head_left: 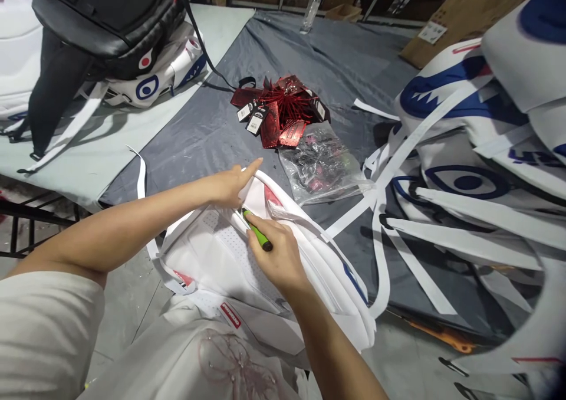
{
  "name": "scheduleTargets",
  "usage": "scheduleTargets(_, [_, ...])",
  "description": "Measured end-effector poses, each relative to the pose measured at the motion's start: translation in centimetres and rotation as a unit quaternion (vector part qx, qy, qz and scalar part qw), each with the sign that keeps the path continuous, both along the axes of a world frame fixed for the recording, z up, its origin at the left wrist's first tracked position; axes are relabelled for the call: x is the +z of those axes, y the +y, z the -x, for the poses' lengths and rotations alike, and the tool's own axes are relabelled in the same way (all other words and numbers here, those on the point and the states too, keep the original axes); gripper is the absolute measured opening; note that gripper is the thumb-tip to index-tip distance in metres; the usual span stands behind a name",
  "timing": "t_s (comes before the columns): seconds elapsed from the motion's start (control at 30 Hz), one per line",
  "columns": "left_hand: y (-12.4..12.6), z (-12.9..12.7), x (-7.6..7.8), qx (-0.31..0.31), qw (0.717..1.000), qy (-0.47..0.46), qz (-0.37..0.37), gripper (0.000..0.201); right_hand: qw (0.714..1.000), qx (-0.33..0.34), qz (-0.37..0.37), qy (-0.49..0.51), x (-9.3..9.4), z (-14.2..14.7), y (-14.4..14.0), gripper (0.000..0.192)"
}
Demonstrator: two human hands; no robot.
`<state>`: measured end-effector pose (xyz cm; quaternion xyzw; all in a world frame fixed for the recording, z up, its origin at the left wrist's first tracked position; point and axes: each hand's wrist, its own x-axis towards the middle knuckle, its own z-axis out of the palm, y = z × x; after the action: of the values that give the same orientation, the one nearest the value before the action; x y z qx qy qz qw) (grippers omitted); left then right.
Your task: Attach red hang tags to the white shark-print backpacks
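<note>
A white backpack [212, 238] with red and blue details lies at the table's near edge, against my body. My left hand [230, 186] grips its upper edge, index finger pointing out to the right. In my right hand [279, 252] is a short green pen-like tool [258, 233] with black ends. Its tip meets the white fabric just below my left hand. What the tip is like, I cannot make out.
Red hang tags [287, 108] lie in a heap beyond the backpack, beside a clear plastic bag [321, 164]. White backpacks [469, 152] with dangling straps are piled at right. A black backpack [110, 16] rests at left. A clear bottle [311, 10] stands behind.
</note>
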<state>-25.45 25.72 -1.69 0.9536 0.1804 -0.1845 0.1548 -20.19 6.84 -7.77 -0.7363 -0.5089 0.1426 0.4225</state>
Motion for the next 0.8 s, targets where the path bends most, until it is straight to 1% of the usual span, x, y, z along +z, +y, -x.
scheduleTargets(0.07, [-0.02,-0.05,0.02,0.004,1.0,0.003,0.001,0.109,1.0,0.01,-0.006,0.022,0.03,-0.06,0.04,0.034])
scheduleTargets(0.13, [-0.06,-0.08,0.08,0.009,1.0,0.003,0.008,0.109,0.999,0.026,0.005,0.038,0.04,-0.13,0.01,0.034])
scheduleTargets(0.2, [-0.06,-0.08,0.07,0.012,1.0,0.004,0.011,0.108,0.999,0.02,0.011,0.024,0.05,-0.14,-0.03,0.033])
scheduleTargets(0.27, [0.0,-0.05,-0.04,0.01,1.0,0.004,0.005,0.108,1.0,0.009,-0.004,0.015,0.11,-0.1,-0.03,0.033])
scheduleTargets(0.33, [0.09,-0.01,-0.2,0.002,1.0,-0.003,-0.001,0.109,1.0,0.019,-0.006,0.017,0.28,-0.08,-0.04,0.034])
scheduleTargets(0.43, [0.13,0.03,-0.31,-0.004,1.0,-0.017,-0.004,0.109,0.999,0.024,0.034,-0.028,0.66,-0.18,-0.14,0.033])
scheduleTargets(0.5, [0.03,0.05,-0.21,-0.002,1.0,-0.015,-0.003,0.109,0.998,0.02,0.037,-0.046,0.82,-0.29,-0.22,0.033])
scheduleTargets(0.63, [-0.21,0.07,0.1,0.008,1.0,-0.004,0.001,0.107,0.999,0.048,0.019,-0.011,0.79,-0.47,-0.22,0.034])
scheduleTargets(0.73, [-0.19,0.03,0.18,0.014,1.0,0.002,0.006,0.107,0.999,0.038,0.017,-0.022,0.81,-0.58,-0.07,0.034])
scheduleTargets(0.8, [-0.13,-0.01,0.2,0.013,1.0,0.008,0.004,0.107,0.999,0.044,0.016,0.004,0.87,-0.62,0.04,0.033])
